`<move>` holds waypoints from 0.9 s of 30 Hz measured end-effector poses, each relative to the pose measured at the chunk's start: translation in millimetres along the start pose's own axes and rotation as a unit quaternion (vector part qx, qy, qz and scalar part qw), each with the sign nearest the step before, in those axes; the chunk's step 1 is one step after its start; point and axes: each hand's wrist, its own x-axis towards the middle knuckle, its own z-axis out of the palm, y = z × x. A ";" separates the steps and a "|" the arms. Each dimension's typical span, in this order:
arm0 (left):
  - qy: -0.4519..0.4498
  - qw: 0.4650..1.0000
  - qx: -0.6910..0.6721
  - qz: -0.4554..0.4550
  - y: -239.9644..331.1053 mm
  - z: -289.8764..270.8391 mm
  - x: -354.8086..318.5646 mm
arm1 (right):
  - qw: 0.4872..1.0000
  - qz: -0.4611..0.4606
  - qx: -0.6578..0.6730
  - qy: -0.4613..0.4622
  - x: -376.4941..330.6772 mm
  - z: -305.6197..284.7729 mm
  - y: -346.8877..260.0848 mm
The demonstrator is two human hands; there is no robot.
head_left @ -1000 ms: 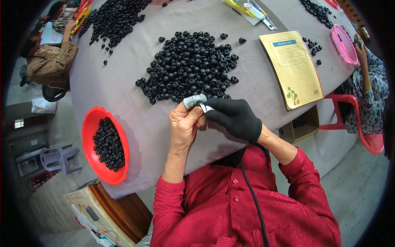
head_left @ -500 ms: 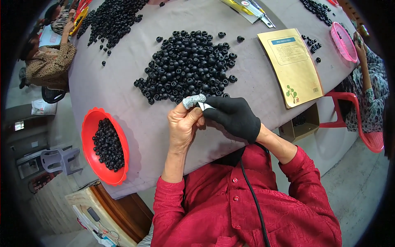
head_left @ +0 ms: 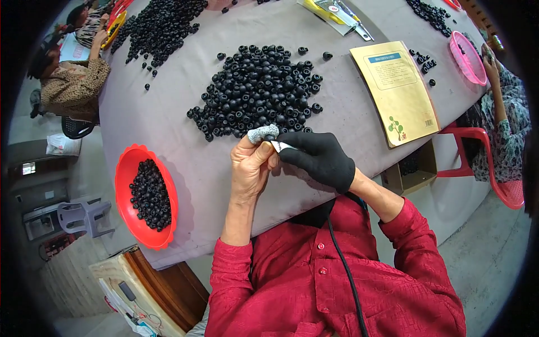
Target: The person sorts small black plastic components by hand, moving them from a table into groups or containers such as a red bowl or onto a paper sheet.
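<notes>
My left hand [head_left: 250, 168] is bare except for a grey knitted cover [head_left: 262, 133] on the index finger. Thumb and index finger pinch a small round black piece [head_left: 269, 138], mostly hidden by the fingers. A black glove covers my right hand [head_left: 320, 160], whose fingers close on a short pale pointed blade [head_left: 282, 146]. Its tip is at the piece, by my left thumb. Just beyond both hands lies a heap of round black pieces with holes [head_left: 258, 90]. A red scalloped bowl [head_left: 124, 185], left of my arm, holds more of these pieces.
A yellow booklet [head_left: 396, 95] lies right of the heap, with a packaged yellow cutter [head_left: 342, 14] farther back. Another heap [head_left: 160, 33] is at the far left. People sit at both sides; a pink basket [head_left: 469, 64] is at the right. A cardboard box [head_left: 418, 168] stands below the table edge.
The view has shifted slightly. The blade has turned a little against the left fingertips, and the dark piece between them now shows. Both hands stay in about the same place.
</notes>
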 end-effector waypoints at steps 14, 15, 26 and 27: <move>0.003 0.999 0.021 0.047 20.5 -5.7 -11.1 | 0.992 -0.090 -0.056 0.072 4.3 -0.1 4.6; 0.028 0.998 0.027 0.058 21.2 -6.7 -16.5 | 0.859 -0.357 -0.357 0.082 11.7 -7.1 16.2; 0.318 0.825 0.363 0.294 98.1 -24.3 -106.8 | 0.861 -0.317 -0.392 0.065 1.0 -5.9 10.3; 0.358 0.797 0.397 0.281 108.1 -31.2 -111.6 | 0.935 -0.222 -0.265 0.076 2.6 -5.4 16.8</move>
